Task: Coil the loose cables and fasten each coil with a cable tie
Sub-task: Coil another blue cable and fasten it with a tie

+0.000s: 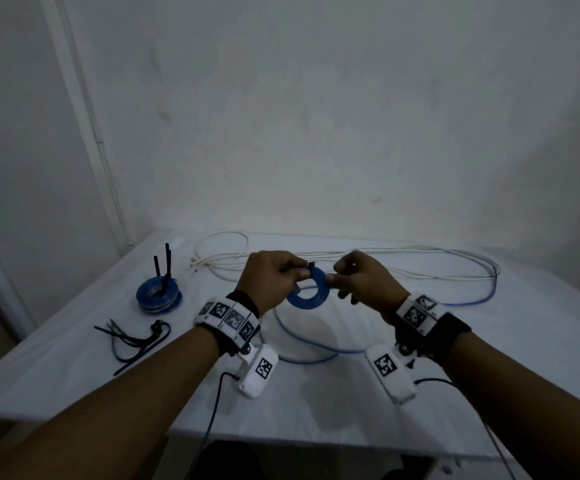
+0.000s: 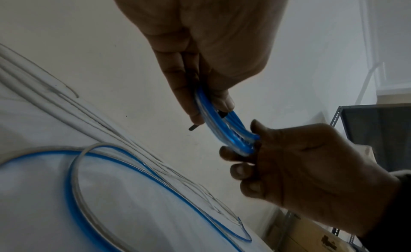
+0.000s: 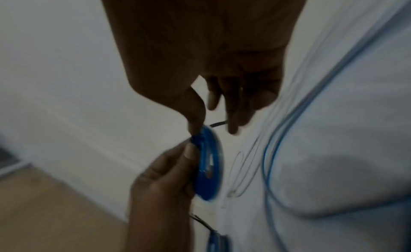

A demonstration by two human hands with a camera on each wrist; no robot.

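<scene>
Above the table I hold a small blue cable coil (image 1: 307,292) upright between both hands. My left hand (image 1: 297,271) pinches its upper left rim, where a black cable tie (image 1: 311,265) wraps round the coil. My right hand (image 1: 333,279) pinches the right rim between thumb and fingers. In the left wrist view the coil (image 2: 227,131) sits between my left fingertips (image 2: 196,117) and my right hand (image 2: 289,159), and a tie end (image 2: 193,128) pokes out. The right wrist view is blurred. It shows my thumb on the coil (image 3: 209,164) and a tie tail (image 3: 219,124).
A stack of tied blue coils (image 1: 158,297) with upright tie tails stands at the left. Loose black cable ties (image 1: 132,341) lie in front of it. A loose white cable (image 1: 350,258) and a loose blue cable (image 1: 316,355) sprawl over the white table (image 1: 74,375).
</scene>
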